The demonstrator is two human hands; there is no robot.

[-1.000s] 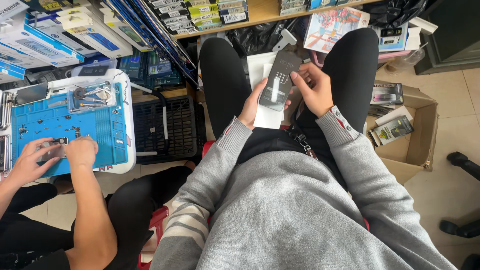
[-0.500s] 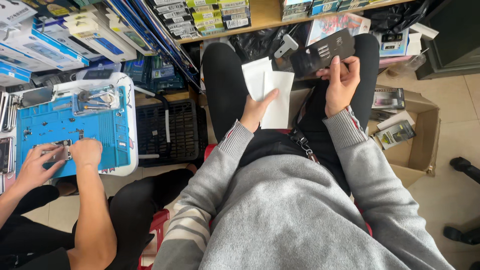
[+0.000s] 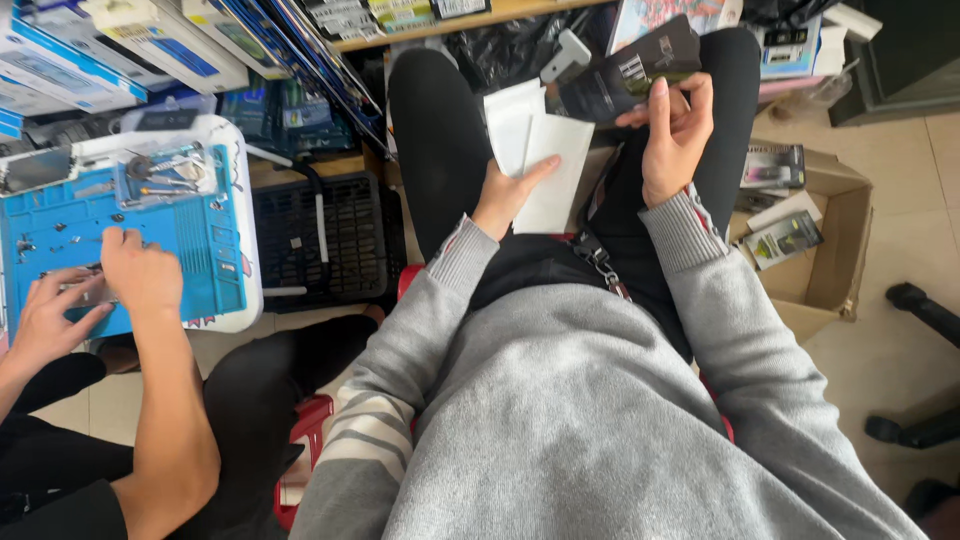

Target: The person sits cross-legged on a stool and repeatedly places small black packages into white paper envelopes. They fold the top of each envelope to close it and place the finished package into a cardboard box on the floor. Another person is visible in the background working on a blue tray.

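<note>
Dark packet (image 3: 625, 75) gripped in right hand (image 3: 675, 140), left hand (image 3: 505, 195) pressing white sheets (image 3: 545, 165) on lap, tiled floor (image 3: 900, 240)

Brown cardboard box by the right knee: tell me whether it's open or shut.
Open. The brown cardboard box has its flaps spread, and small dark retail packets show inside it on the tiled floor.

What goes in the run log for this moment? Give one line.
left hand: on white packet on lap | right hand: holds dark packet, raised | co-worker's hands: at blue mat
</note>
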